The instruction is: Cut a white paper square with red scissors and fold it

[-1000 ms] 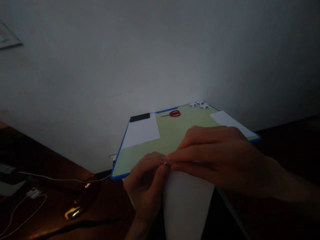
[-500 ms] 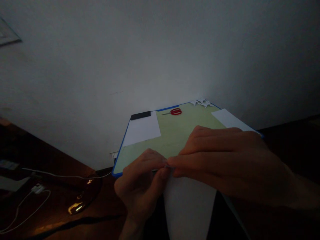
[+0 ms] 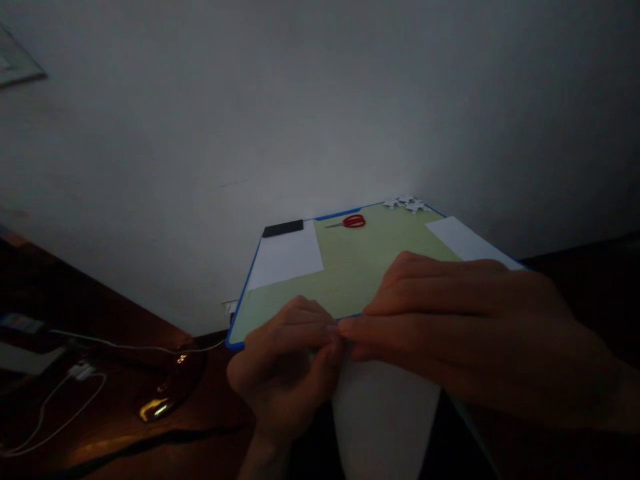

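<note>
A white sheet of paper (image 3: 385,413) hangs down below my hands, in front of the table's near edge. My left hand (image 3: 290,367) pinches its upper left corner between thumb and forefinger. Against those fingertips press the fingers of my right hand (image 3: 445,320), closed on the paper's top edge. The exact fold or edge between the fingertips is hidden. Beyond the hands, red-handled scissors (image 3: 353,221) lie on the pale green tabletop (image 3: 350,287) with the blades pointing left.
A white sheet (image 3: 285,257) lies on the table's left, a dark flat object (image 3: 283,229) at its back edge. White paper cut-outs (image 3: 407,204) are piled at the back right, near another white sheet (image 3: 465,241). A white cable (image 3: 135,348) runs at the left. The wall (image 3: 320,100) stands behind.
Both hands keep their hold on the paper. The fingertips have shifted slightly, with the left thumb a little further right, and the view has moved a little.
</note>
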